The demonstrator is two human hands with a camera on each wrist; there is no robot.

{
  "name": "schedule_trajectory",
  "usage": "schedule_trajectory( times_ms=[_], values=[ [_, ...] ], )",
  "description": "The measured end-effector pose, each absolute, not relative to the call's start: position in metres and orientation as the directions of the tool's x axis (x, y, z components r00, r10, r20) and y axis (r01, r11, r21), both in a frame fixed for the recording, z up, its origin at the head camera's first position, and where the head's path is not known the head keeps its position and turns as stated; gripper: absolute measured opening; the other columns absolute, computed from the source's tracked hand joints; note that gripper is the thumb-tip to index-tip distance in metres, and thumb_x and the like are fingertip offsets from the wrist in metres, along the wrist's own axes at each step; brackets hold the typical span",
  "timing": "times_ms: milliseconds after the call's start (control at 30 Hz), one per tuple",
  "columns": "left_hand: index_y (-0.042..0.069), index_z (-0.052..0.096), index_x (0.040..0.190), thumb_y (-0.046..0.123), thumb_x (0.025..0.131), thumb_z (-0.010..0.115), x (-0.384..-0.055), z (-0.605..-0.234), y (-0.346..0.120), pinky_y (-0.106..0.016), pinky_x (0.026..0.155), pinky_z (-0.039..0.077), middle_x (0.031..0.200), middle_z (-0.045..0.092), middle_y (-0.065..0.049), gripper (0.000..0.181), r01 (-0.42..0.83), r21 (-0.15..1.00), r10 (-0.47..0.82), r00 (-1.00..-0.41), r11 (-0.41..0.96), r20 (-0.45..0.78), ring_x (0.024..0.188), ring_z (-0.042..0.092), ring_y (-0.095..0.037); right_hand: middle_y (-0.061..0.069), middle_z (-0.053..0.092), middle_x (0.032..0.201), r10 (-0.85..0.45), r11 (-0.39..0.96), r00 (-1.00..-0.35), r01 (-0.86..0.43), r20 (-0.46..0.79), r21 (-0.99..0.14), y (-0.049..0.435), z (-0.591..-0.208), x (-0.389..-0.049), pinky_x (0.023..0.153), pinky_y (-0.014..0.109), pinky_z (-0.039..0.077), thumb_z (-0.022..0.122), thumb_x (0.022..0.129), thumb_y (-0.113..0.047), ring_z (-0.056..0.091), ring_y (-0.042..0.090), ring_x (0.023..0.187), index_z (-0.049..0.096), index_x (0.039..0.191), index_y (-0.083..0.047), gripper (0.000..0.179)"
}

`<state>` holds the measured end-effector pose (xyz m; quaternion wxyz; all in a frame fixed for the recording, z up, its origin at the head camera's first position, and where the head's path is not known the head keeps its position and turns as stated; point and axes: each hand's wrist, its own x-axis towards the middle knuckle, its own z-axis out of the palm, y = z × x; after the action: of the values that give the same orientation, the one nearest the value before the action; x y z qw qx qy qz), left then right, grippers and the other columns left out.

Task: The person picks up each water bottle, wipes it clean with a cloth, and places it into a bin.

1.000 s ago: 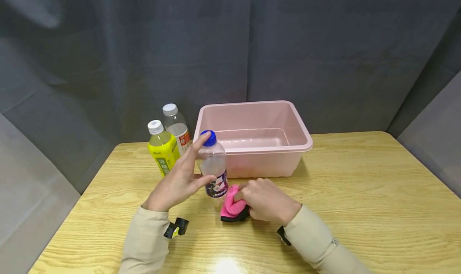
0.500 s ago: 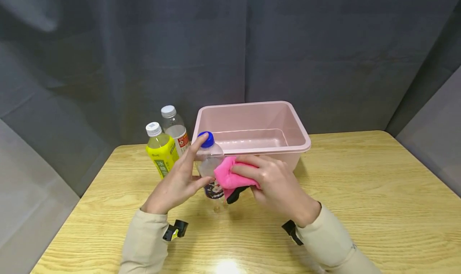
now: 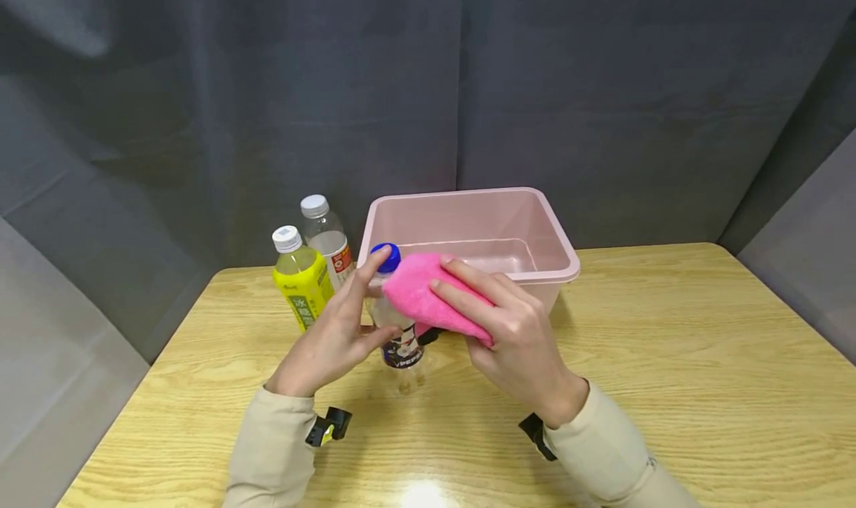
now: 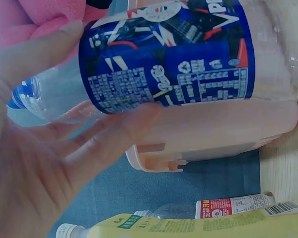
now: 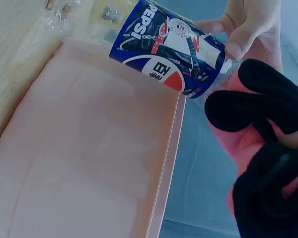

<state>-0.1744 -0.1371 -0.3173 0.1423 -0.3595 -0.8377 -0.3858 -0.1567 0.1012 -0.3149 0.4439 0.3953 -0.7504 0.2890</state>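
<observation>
1. Pink plush cloth (image 3: 428, 292) is clamped in the right hand (image 3: 524, 337), with the thumb underneath and the fingers pressed on top; it covers the right side of the bottle's shoulder and lies against it.
2. Black edging (image 5: 238, 109) trims the cloth, folding into thick loops in the right wrist view.
3. The left hand (image 3: 337, 337) holds the Pepsi bottle (image 3: 403, 348) from the left, index fingertip against the blue cap (image 3: 386, 259) and thumb across the label; the other fingers reach behind the bottle, apart from one another in the left wrist view.
4. That bottle stands about upright near the middle of the table, just on the near side of the basin's near left corner. It is clear plastic, with a dark blue label bearing white lettering and red patches.
5. Both wrists come out of beige sleeves (image 3: 270, 441), each with a black wrist mount (image 3: 329, 426) strapped on.
6. Beyond the hands sits the pink plastic basin (image 3: 461, 218), open side up.
7. Left of the basin stands the yellow-labelled drink bottle (image 3: 301, 278), white-capped; just on its far side is a clear bottle with a red-and-white label (image 3: 331, 244), also white-capped.
8. Everything rests on a light wood-grain table (image 3: 702, 344), with a dark grey curtain (image 3: 602, 85) hanging along its far side.
</observation>
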Motion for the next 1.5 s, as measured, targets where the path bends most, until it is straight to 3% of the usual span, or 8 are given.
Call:
schedule_trajectory(
  times_ms=[400, 633, 800, 933, 1100, 1233, 1367, 1500],
  values=[
    [0.019, 0.017, 0.157, -0.012, 0.080, 0.079, -0.173, -0.317, -0.138, -0.025, 0.071, 0.061, 0.150, 0.038, -0.023, 0.103, 0.700, 0.561, 0.498, -0.712, 0.442, 0.495, 0.112, 0.063, -0.037, 0.010, 0.072, 0.119, -0.540, 0.545, -0.392, -0.837, 0.744, -0.046, 0.110, -0.317, -0.159, 0.082, 0.045, 0.059, 0.064, 0.063, 0.021, 0.071, 0.031, 0.095, 0.078, 0.114, -0.006, 0.059],
    [0.021, 0.016, 0.157, -0.006, 0.081, 0.082, -0.172, -0.317, -0.140, -0.026, 0.070, 0.061, 0.150, 0.038, -0.023, 0.104, 0.670, 0.573, 0.477, -0.741, 0.472, 0.473, 0.113, 0.062, -0.037, -0.002, 0.074, 0.105, -0.734, 0.550, -0.470, -0.835, 0.490, 0.021, 0.106, -0.330, -0.161, 0.055, 0.033, 0.053, 0.071, 0.060, 0.016, 0.063, 0.020, 0.069, 0.078, 0.102, -0.015, 0.053],
    [0.022, 0.016, 0.157, -0.007, 0.081, 0.082, -0.173, -0.318, -0.139, -0.026, 0.070, 0.061, 0.150, 0.039, -0.023, 0.105, 0.665, 0.583, 0.475, -0.744, 0.466, 0.470, 0.114, 0.063, -0.038, -0.008, 0.070, 0.085, -0.799, 0.550, -0.544, -0.833, 0.257, -0.054, 0.098, -0.350, -0.163, 0.052, 0.028, 0.048, 0.069, 0.064, 0.017, 0.059, 0.010, 0.063, 0.078, 0.091, -0.017, 0.044],
    [0.023, 0.015, 0.158, -0.007, 0.081, 0.082, -0.174, -0.318, -0.139, -0.027, 0.071, 0.061, 0.152, 0.038, -0.023, 0.106, 0.654, 0.590, 0.471, -0.754, 0.472, 0.458, 0.114, 0.062, -0.038, -0.012, 0.071, 0.082, -0.803, 0.559, -0.566, -0.824, 0.188, -0.094, 0.096, -0.359, -0.166, 0.055, 0.027, 0.051, 0.068, 0.065, 0.018, 0.058, 0.007, 0.063, 0.079, 0.088, -0.019, 0.046],
    [0.023, 0.015, 0.157, -0.005, 0.081, 0.082, -0.174, -0.317, -0.139, -0.026, 0.070, 0.061, 0.153, 0.037, -0.022, 0.105, 0.647, 0.584, 0.465, -0.761, 0.490, 0.453, 0.115, 0.062, -0.037, -0.013, 0.068, 0.080, -0.806, 0.551, -0.555, -0.831, 0.208, -0.082, 0.098, -0.361, -0.168, 0.055, 0.029, 0.051, 0.068, 0.065, 0.017, 0.057, 0.008, 0.064, 0.076, 0.085, -0.020, 0.044],
    [0.023, 0.015, 0.157, -0.005, 0.081, 0.082, -0.173, -0.317, -0.140, -0.025, 0.070, 0.061, 0.153, 0.037, -0.022, 0.105, 0.653, 0.579, 0.467, -0.756, 0.488, 0.459, 0.114, 0.062, -0.037, -0.007, 0.073, 0.091, -0.787, 0.557, -0.551, -0.828, 0.277, -0.064, 0.100, -0.356, -0.170, 0.055, 0.032, 0.053, 0.070, 0.066, 0.015, 0.066, 0.013, 0.072, 0.079, 0.093, -0.017, 0.043],
    [0.024, 0.015, 0.158, -0.006, 0.081, 0.082, -0.174, -0.317, -0.140, -0.027, 0.071, 0.061, 0.153, 0.037, -0.022, 0.106, 0.651, 0.594, 0.473, -0.756, 0.473, 0.451, 0.115, 0.061, -0.038, 0.002, 0.074, 0.110, -0.723, 0.572, -0.537, -0.818, 0.434, -0.060, 0.102, -0.344, -0.168, 0.064, 0.038, 0.060, 0.079, 0.071, 0.009, 0.072, 0.024, 0.088, 0.079, 0.108, -0.013, 0.043],
    [0.023, 0.015, 0.158, -0.008, 0.080, 0.082, -0.174, -0.318, -0.140, -0.028, 0.071, 0.062, 0.152, 0.037, -0.023, 0.107, 0.651, 0.599, 0.473, -0.755, 0.466, 0.454, 0.115, 0.062, -0.039, 0.008, 0.073, 0.115, -0.593, 0.570, -0.477, -0.817, 0.649, -0.080, 0.104, -0.331, -0.164, 0.077, 0.044, 0.061, 0.076, 0.067, 0.016, 0.071, 0.029, 0.097, 0.077, 0.114, -0.009, 0.053]
  ],
)
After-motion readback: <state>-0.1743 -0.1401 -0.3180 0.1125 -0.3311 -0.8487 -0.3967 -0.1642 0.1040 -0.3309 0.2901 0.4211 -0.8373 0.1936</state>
